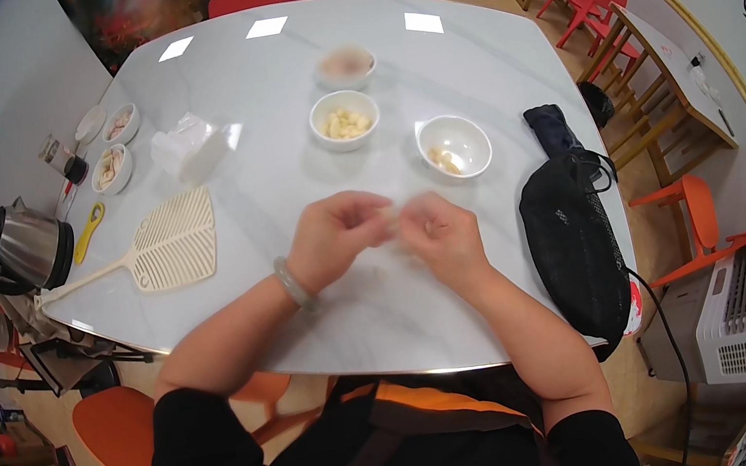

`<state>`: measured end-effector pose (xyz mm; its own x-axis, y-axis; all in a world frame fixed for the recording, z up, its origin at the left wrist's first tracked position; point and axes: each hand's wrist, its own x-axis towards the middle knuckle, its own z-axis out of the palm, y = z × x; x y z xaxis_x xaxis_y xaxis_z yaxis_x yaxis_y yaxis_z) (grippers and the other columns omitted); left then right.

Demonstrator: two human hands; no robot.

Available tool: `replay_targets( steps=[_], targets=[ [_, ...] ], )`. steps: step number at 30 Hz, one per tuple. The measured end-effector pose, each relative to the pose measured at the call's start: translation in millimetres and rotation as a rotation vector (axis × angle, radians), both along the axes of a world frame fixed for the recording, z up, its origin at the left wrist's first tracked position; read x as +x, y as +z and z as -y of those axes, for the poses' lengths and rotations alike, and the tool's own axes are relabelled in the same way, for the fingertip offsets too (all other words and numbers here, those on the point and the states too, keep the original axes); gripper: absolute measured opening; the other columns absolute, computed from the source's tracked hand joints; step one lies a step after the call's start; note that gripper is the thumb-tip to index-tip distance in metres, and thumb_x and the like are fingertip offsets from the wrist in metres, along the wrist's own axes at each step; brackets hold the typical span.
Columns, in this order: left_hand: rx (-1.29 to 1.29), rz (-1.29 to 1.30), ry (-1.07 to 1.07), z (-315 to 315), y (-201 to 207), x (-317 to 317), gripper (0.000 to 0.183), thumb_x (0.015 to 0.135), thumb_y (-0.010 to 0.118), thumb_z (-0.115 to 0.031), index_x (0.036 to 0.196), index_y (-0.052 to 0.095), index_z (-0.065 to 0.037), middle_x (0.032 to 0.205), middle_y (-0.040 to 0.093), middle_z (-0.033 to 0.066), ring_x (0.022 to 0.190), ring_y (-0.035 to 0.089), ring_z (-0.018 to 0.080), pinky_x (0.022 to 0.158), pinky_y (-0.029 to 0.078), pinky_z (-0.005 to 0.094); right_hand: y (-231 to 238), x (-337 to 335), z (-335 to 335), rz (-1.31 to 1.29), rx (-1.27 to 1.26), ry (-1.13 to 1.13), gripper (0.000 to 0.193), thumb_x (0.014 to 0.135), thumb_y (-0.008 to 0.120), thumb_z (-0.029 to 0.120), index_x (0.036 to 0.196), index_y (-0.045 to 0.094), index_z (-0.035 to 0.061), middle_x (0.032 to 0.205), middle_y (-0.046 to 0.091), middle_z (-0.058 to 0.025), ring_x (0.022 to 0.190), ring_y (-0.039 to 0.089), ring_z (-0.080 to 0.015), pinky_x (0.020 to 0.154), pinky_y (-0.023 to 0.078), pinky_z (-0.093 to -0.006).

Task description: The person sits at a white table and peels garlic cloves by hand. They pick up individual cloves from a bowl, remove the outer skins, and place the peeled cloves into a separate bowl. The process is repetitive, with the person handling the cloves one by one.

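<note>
- Left hand [334,235] and right hand [438,237] are held together over the desk [272,102] near its front edge.
- A small pale piece [393,218] is pinched between both hands' fingertips.
- White bowl [453,146] sits just beyond.

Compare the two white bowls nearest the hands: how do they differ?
The middle bowl is heaped with pale peeled pieces; the right bowl holds only a few and shows mostly bare white inside. The right bowl sits closer to the right hand and looks wider. Both are round, white and upright on the table.
</note>
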<state>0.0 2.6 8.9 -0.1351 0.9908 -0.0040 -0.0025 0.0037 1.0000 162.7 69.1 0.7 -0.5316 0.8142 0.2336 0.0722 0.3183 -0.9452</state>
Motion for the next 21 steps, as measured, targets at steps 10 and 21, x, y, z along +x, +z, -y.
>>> replay_targets(
  steps=[10, 21],
  targets=[
    [-0.063, 0.032, -0.044, -2.3, -1.3, -1.5, 0.025, 0.085, 0.059, -0.002, 0.11, 0.06, 0.003, 0.091, 0.066, 0.0087, 0.08, 0.063, 0.0112, 0.072, 0.053, 0.0229, 4.9, 1.9, -3.3, 0.106, 0.06, -0.037, 0.007, 0.076, 0.062, 0.009, 0.079, 0.057, 0.0048, 0.059, 0.058, -0.0058, 0.052, 0.058, -0.0152, 0.048, 0.044, -0.0279],
    [0.038, -0.156, -0.048, 0.0, -10.5, -0.9, 0.031, 0.087, 0.057, -0.003, 0.117, 0.055, 0.004, 0.096, 0.065, 0.0087, 0.083, 0.063, 0.0124, 0.077, 0.053, 0.0239, 1.9, 1.0, -4.6, 0.072, 0.083, 0.024, 0.01, 0.08, 0.064, 0.01, 0.088, 0.063, 0.0052, 0.061, 0.056, -0.0042, 0.05, 0.052, -0.0118, 0.049, 0.043, -0.0259]
  ],
)
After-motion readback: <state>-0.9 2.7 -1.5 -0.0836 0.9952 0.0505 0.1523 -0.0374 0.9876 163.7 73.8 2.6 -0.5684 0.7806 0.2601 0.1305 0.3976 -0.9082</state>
